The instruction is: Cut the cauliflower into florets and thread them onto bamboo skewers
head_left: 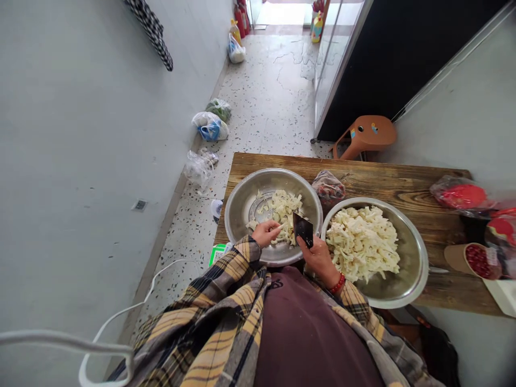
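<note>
The person's right hand (318,259) was wrapped around the handle of a dark, broad-bladed knife (302,228), its blade standing up over the near right side of the left bowl (238,215). The left hand (266,233) had its fingers drawn narrow and seemed to pinch a small pale piece (279,228) at the tips, just across from the blade. Both hands were over the metal, I supposed so that any bits would drop inside rather than onto the wood.

Under them lay loose cauliflower pieces (287,205), bunched toward the bowl's right side, with bare metal showing at the left. Close by on the right stood a second bowl (415,271), heaped with more cauliflower (365,242); having it beside the knife hand looked handy for reaching across. A red bracelet (337,284) circled the right wrist, next to the plaid cuff.

Behind the gap between the bowls sat a bag (328,188) with something reddish in it. Farther right on the wooden table (399,183) a tub of red bits (479,260) lay tipped sideways. Beyond the table stood an orange stool (374,133), and plastic bags (212,128) rested along the wall, perhaps to leave the walkway free.
</note>
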### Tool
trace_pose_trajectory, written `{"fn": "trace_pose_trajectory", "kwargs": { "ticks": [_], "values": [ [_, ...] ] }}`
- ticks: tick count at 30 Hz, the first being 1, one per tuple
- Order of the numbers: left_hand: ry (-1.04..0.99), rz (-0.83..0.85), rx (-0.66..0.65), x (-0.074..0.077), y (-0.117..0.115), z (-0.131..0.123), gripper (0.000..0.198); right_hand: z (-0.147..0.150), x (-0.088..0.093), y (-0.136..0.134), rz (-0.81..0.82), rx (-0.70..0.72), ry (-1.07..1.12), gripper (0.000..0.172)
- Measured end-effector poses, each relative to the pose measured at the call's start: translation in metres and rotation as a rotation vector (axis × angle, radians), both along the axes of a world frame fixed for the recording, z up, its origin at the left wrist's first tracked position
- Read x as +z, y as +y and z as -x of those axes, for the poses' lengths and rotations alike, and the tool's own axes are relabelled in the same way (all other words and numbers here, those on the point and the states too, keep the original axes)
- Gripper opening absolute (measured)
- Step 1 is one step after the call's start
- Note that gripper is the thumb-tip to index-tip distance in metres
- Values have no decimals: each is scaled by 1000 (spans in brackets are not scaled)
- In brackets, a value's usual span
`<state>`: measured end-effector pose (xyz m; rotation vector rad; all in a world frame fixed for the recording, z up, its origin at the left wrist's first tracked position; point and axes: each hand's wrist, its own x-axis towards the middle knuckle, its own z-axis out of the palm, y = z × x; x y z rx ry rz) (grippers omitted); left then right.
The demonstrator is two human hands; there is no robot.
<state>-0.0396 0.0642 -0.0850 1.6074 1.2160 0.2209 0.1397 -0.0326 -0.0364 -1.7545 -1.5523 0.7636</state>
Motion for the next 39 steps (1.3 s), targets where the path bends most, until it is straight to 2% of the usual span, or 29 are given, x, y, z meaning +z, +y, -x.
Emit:
{"fn": "trace_pose_trajectory", "kwargs": {
  "ticks": [3, 7, 11, 14, 18, 23, 27, 31, 35, 39],
  "values": [
    [-86, 1, 4, 14, -12, -6, 36, 5, 7, 5, -113, 146, -76, 33],
    [-143, -7, -33, 24, -26, -7, 30, 4, 12, 3, -138, 279, -133, 36],
    [-171, -7, -63, 25, -39, -6, 20, 2, 10, -7, -118, 392, -154, 36],
    [-172, 9, -73, 20, -47, -9, 17, 4, 6, -15, -107, 412, -226, 33],
    [-105, 18, -27, 9, -54, -14, 22, 12, -1, -17, -117, 351, -309, 32],
    [-52, 25, -4, -1, -51, -17, 24, 15, -12, -14, -98, 334, -297, 36],
    [-30, 19, -7, -3, -45, -17, 24, 15, -19, -12, -85, 303, -271, 37],
    [-10, 7, -15, 1, -42, -22, 20, 17, -23, -4, -65, 235, -222, 37],
    [0, -10, -40, 6, -44, -34, 14, 16, -27, 14, 70, 24, -102, 42],
    [75, -7, 20, -5, -25, -27, 15, 3, -28, 26, 151, -139, -52, 53]
  ]
}}
